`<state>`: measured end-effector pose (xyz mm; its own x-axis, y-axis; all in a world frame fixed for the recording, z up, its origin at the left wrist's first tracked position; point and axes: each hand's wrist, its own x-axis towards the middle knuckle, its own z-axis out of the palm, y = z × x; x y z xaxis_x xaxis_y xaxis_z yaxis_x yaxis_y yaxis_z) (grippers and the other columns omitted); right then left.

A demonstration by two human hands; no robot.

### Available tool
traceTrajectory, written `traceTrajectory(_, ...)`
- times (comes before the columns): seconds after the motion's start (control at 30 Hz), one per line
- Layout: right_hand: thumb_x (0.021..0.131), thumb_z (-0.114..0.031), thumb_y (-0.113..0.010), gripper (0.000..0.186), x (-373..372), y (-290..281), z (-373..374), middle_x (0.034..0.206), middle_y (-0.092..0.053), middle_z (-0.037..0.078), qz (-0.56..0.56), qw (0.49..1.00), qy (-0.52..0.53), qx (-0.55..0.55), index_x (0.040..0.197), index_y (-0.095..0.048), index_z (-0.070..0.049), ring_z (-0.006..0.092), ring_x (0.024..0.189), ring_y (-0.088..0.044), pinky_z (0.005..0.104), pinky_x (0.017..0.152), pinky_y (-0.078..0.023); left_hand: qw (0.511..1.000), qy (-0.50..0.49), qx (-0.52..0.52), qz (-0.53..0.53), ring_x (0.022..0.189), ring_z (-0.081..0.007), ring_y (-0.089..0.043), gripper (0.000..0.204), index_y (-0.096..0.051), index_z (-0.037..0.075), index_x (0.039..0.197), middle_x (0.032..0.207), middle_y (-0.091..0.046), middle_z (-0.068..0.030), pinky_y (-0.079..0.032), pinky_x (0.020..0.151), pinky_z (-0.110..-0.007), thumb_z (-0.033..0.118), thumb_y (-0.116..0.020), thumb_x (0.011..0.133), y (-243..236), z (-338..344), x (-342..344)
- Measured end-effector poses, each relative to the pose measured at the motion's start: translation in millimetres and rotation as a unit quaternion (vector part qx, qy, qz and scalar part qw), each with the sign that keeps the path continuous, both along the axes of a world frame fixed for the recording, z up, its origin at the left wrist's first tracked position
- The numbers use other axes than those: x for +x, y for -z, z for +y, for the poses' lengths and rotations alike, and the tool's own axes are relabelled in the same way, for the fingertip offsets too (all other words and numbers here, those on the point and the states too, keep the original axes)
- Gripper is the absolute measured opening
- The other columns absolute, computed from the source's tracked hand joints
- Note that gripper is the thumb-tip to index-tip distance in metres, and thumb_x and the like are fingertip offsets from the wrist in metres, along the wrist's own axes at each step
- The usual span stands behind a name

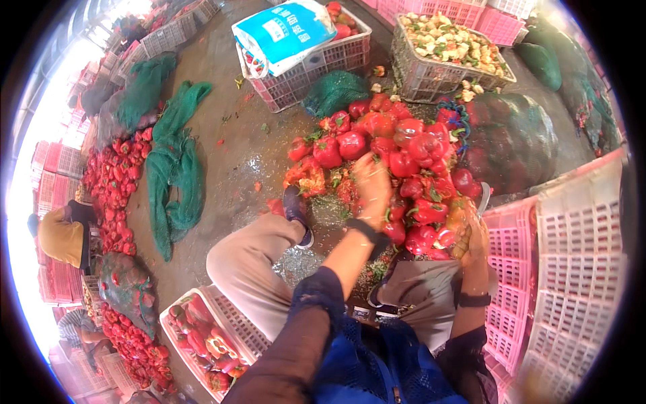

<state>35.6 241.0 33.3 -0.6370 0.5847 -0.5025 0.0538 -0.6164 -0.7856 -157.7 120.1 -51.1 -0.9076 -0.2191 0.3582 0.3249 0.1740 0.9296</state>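
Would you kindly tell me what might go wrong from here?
The red peppers lie in a loose heap by the left hand, so a nudge might send some rolling. The floor looks wet and littered, so the dark shoe could slip. The blue sack lying across a filled crate might slide off.

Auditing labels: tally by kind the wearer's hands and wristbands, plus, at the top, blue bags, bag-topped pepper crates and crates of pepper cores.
Hands (left hand, right hand): 2
Black wristbands: 2
Blue bag: 1
Bag-topped pepper crate: 1
Crate of pepper cores: 1
Total: 7
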Motion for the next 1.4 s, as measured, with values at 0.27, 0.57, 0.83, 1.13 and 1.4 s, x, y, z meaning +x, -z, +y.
traceTrajectory(0.27, 0.089, -0.014, -0.054, 0.024, -47, 14, -46, 0.077, -0.059, 0.005, -0.071, 0.993, -0.084, 0.031, 0.109, -0.05, -0.003, 0.0039, 0.043, -0.042, 0.0182, 0.035, -0.034, 0.864, -0.158, -0.387, -0.281, 0.095, -0.0345, -0.056, 0.038, -0.06, 0.001, 0.098, 0.093, -0.061, -0.0183, -0.044, 0.082, -0.041, 0.031, -0.061, 0.075, 184, -147, -79)
traceTrajectory(0.57, 0.088, -0.009, -0.054, 0.022, -67, 35, -65, 0.074, -0.06, 0.008, -0.14, 0.979, -0.125, 0.085, 0.108, -0.05, -0.002, 0.0044, 0.042, -0.043, 0.018, 0.035, -0.033, 0.736, 0.068, -0.428, -0.521, 0.107, -0.0364, -0.053, 0.066, -0.059, -0.003, 0.104, 0.113, -0.055, -0.0238, -0.042, 0.092, -0.04, 0.055, -0.055, 0.072, 246, -185, -141)
traceTrajectory(0.83, 0.083, -0.01, -0.061, 0.019, -102, 52, -82, 0.064, -0.051, -0.002, -0.144, 0.964, -0.187, 0.123, 0.098, -0.051, -0.006, 0.0032, 0.041, -0.04, 0.0194, 0.034, -0.032, 0.764, 0.154, 0.272, -0.564, 0.065, -0.0155, -0.061, 0.044, -0.056, 0.011, 0.104, 0.082, -0.064, -0.0031, -0.048, 0.045, -0.029, 0.049, -0.043, 0.087, 160, -191, -102)
traceTrajectory(1.13, 0.079, -0.021, -0.067, 0.032, -109, 58, -104, 0.078, -0.058, 0.0, -0.09, 0.954, -0.216, 0.187, 0.104, -0.052, -0.005, 0.0077, 0.057, -0.053, 0.0229, 0.048, -0.043, 0.723, 0.314, 0.38, -0.483, 0.08, -0.0121, -0.063, 0.037, -0.055, 0.01, 0.108, 0.096, -0.063, -0.0038, -0.053, 0.057, -0.023, 0.04, -0.041, 0.092, 13, -128, -35)
traceTrajectory(1.4, 0.07, -0.034, -0.07, 0.067, -79, 14, -95, 0.118, -0.052, 0.02, 0.036, 0.758, -0.267, 0.594, 0.124, -0.044, -0.003, 0.0321, 0.108, -0.052, 0.037, 0.089, -0.042, 0.833, 0.299, 0.045, -0.463, 0.07, -0.0123, -0.057, 0.039, -0.06, 0.006, 0.103, 0.084, -0.062, -0.0032, -0.046, 0.056, -0.027, 0.039, -0.044, 0.09, -38, -101, 26)
